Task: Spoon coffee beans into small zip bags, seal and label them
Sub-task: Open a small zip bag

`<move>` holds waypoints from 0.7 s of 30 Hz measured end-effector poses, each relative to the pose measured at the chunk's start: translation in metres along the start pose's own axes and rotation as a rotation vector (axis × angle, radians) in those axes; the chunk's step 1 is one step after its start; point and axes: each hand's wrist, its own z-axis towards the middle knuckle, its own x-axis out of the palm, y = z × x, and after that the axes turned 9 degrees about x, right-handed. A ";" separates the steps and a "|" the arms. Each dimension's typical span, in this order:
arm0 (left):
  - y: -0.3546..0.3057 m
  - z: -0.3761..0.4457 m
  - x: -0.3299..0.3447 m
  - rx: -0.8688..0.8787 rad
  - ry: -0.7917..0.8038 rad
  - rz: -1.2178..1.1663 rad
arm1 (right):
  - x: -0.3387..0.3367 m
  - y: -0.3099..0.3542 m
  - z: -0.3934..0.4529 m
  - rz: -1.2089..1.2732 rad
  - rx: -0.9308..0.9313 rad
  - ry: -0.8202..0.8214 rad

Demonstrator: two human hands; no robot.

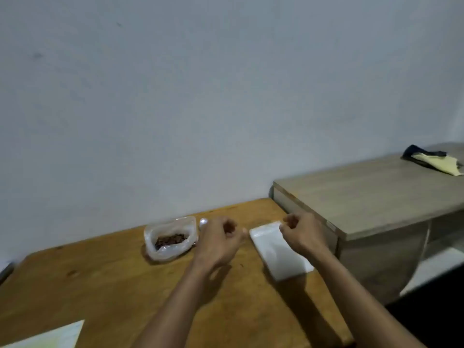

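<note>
A pale sheet of paper (54, 335) lies at the near left edge of a wooden desk (105, 280). Toward the far edge, an open plastic bag of coffee beans (170, 238) sits beside a white spoon (204, 221). The left hand (219, 241) hovers loosely curled, holding nothing visible. The right hand (302, 233) pinches the far end of a stack of zip bags (276, 249) near the right edge.

Matt wooden table (100, 285) — glossy plastic bags (278, 252)

dim, flat indoor light, soft blur throughout, faint forearm shadows on the table (105, 285), wide-angle bending at the edges.
</note>
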 end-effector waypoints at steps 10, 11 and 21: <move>0.033 0.050 0.107 -0.185 0.227 0.246 | 0.033 -0.048 0.037 -0.343 0.084 0.049; 0.041 0.053 0.114 -0.187 0.228 0.265 | 0.034 -0.049 0.039 -0.346 0.079 0.037; 0.031 0.051 0.120 -0.251 0.046 0.084 | 0.034 -0.047 0.049 -0.018 0.202 -0.031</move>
